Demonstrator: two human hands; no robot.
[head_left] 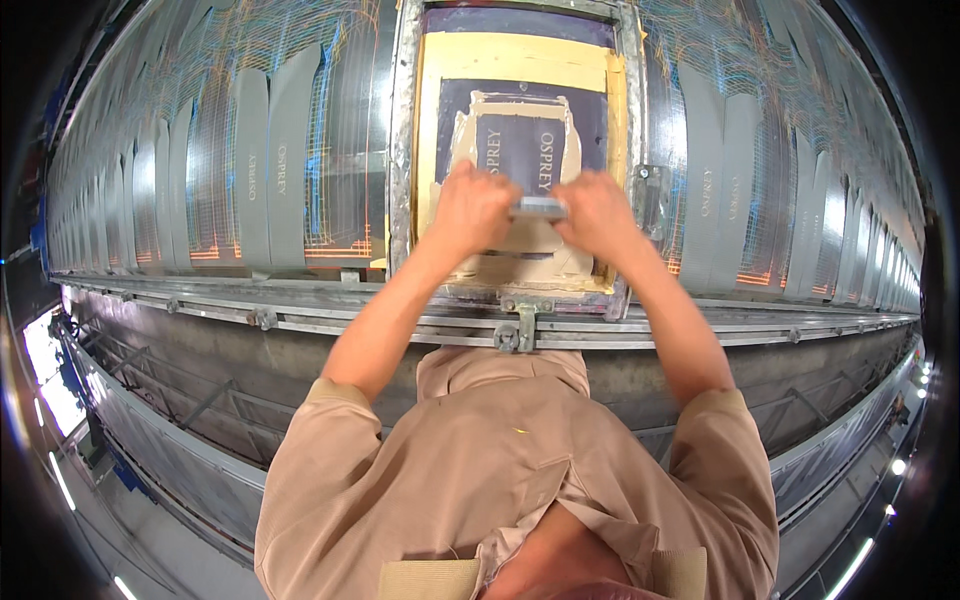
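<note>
My left hand [474,212] and my right hand [600,214] are closed on the two ends of a squeegee [538,207], whose grey middle shows between them. The squeegee stands across a screen-printing frame [403,130] directly in front of me. Yellowish tape [515,57] borders the dark mesh inside this metal frame. Beige ink [572,130] is smeared round the mesh's middle, and more spreads on the near side of the squeegee. Pale lettering in two lines shows on the mesh just beyond my hands. My fingers hide most of the squeegee's ends.
Grey cut fabric pieces [255,165] with pale lettering lie in a row along the long table on the left. More fabric pieces [705,170] line it on the right. A metal rail [300,305] runs along the near edge, with a bracket [527,322] below the frame.
</note>
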